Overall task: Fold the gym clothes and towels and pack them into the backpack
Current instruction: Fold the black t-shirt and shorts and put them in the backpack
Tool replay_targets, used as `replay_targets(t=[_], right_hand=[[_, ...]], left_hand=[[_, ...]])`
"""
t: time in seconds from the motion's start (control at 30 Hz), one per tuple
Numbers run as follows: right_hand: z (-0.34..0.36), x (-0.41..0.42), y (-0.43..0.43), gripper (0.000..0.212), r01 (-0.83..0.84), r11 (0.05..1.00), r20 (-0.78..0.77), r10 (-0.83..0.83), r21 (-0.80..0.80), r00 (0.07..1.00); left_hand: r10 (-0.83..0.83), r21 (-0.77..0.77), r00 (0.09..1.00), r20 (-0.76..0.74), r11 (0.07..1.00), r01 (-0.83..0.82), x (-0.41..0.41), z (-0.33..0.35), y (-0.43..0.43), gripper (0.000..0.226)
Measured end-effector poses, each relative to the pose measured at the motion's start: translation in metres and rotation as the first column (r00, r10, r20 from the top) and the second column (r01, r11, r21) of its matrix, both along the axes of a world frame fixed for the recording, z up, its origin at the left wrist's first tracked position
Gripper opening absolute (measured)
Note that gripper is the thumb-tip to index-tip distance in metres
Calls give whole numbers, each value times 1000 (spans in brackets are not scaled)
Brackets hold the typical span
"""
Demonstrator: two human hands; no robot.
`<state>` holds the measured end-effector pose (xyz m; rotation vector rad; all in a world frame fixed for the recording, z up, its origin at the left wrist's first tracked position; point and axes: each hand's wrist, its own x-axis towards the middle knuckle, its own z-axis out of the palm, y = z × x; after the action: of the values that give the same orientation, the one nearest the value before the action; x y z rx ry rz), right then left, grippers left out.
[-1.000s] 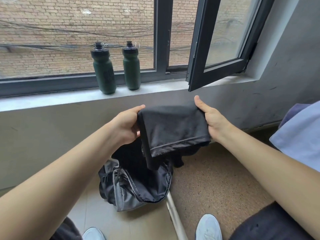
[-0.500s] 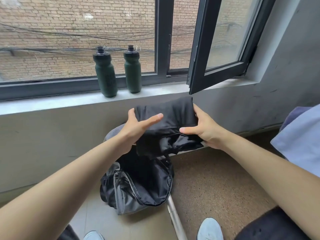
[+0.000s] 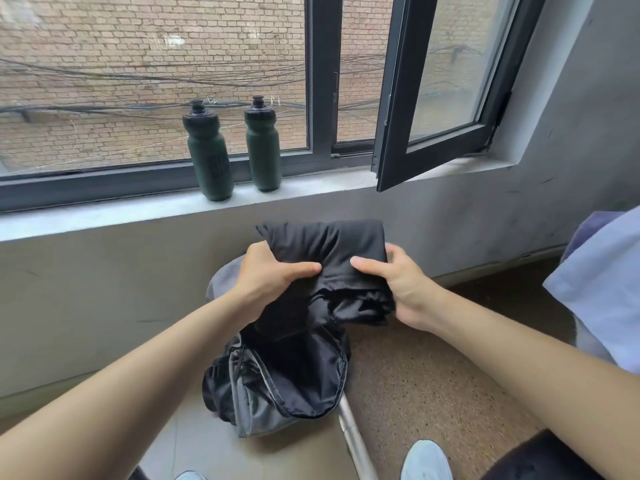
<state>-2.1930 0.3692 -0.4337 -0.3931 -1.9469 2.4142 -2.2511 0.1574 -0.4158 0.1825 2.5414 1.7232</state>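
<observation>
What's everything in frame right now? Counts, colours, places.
backpack: 1, black and grey, open on the floor
folded garment: 1, black, held above the backpack
bottles: 2, dark green, upright on the windowsill
window sash: 1, dark frame, swung open, upper right
cloth: 1, pale blue, right edge
metal tube: 1, silver, on the floor beside the backpack
shoes: 2, white, bottom edge
left grip: 1, bare, grips the garment's left side
right grip: 1, bare, grips the garment's right side

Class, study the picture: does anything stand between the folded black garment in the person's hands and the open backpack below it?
Nothing visible does. The left hand and right hand grip the black garment just above the backpack, whose mouth lies open beneath it.
</observation>
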Motion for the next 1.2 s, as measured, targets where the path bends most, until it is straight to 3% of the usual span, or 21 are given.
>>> replay_targets(t=[0.07,0.17,0.3,0.37,0.47,0.53,0.6,0.67,0.7,0.77,0.9,0.97,1.07,1.1,1.13,1.2], right_hand=[[3,3,-8,49,-34,994,101,45,-108,994],[-1,6,-17,29,-47,993,42,42,111,998],[-10,2,-31,24,139,850,-100,-101,508,990],[-17,-2,-35,28,192,780,-106,-161,595,981],[-20,-1,-42,24,154,758,-67,-144,634,987],[-18,1,-43,24,101,828,-61,-81,552,995],[-13,2,-41,31,3,975,-49,9,221,999],[-6,4,-37,35,-178,977,-49,173,-118,984],[-4,6,-36,34,-232,953,-50,227,-195,973],[-3,5,-34,32,-215,951,-21,215,-221,976],[-3,2,-31,43,14,965,55,1,-261,998],[0,2,-30,42,57,961,79,-37,-270,996],[6,3,-32,45,106,953,108,-78,-282,991],[8,3,-34,46,113,954,107,-86,-279,991],[8,4,-36,45,113,954,100,-88,-278,991],[9,7,-42,39,120,957,82,-102,-264,991]], left_hand=[[-21,-183,992,-126,983,-2,0,-3,1,48],[-61,-433,938,-341,896,-99,6,-4,6,56],[-108,-549,889,-445,817,-176,16,0,16,49],[-154,-567,853,-498,802,-186,22,-2,21,46],[-262,-523,828,-496,851,-43,31,-9,27,45],[-350,-494,794,-497,866,73,33,-14,28,48],[-420,-504,775,-472,850,153,34,-14,27,58],[-451,-452,807,-381,852,263,34,-9,26,71],[-464,-395,830,-309,857,332,34,-7,25,73],[-491,-260,851,-186,860,439,32,-3,24,60],[-557,63,829,-52,827,559,27,6,18,25],[-455,147,887,-79,875,462,23,9,14,26],[-92,153,983,-161,981,117,8,6,8,14],[-41,167,990,-132,984,63,4,3,6,24],[-61,182,996,-69,981,72,2,0,6,49],[-217,209,975,46,957,203,8,-10,9,87]])
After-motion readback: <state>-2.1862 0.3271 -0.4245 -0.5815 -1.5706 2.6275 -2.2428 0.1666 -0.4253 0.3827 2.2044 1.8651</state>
